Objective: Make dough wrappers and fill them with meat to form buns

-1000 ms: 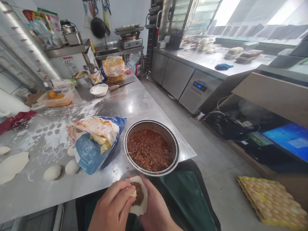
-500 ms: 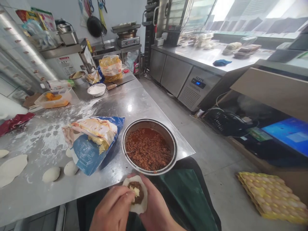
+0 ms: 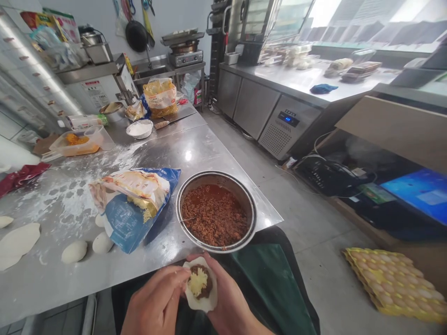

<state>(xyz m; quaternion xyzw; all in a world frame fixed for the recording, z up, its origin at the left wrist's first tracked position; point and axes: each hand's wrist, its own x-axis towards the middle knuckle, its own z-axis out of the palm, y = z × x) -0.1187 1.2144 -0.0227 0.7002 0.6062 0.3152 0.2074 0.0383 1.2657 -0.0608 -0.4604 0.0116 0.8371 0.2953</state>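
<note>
My right hand [image 3: 231, 311] cups a round dough wrapper [image 3: 206, 303] just below the table's front edge. Brown minced meat topped with shredded yellow cheese [image 3: 198, 281] lies in the wrapper's middle. My left hand [image 3: 156, 304] has its fingers bunched together, the tips at the wrapper's left edge. Right above the hands, a steel bowl [image 3: 178, 211] of red-brown minced meat sits at the table corner. To its left lies an opened blue bag of shredded cheese [image 3: 127, 218].
The steel table [image 3: 195, 149] is dusted with flour. Two dough balls [image 3: 74, 251] and a flattened dough piece [image 3: 17, 239] lie at the left. A flour bowl [image 3: 139, 129] and a plastic container [image 3: 78, 142] stand farther back. An egg tray [image 3: 394, 284] lies on the floor at right.
The left fingers, which pressed cheese onto the meat, have drawn back to the wrapper's left edge. The cheese now lies uncovered on the filling.
</note>
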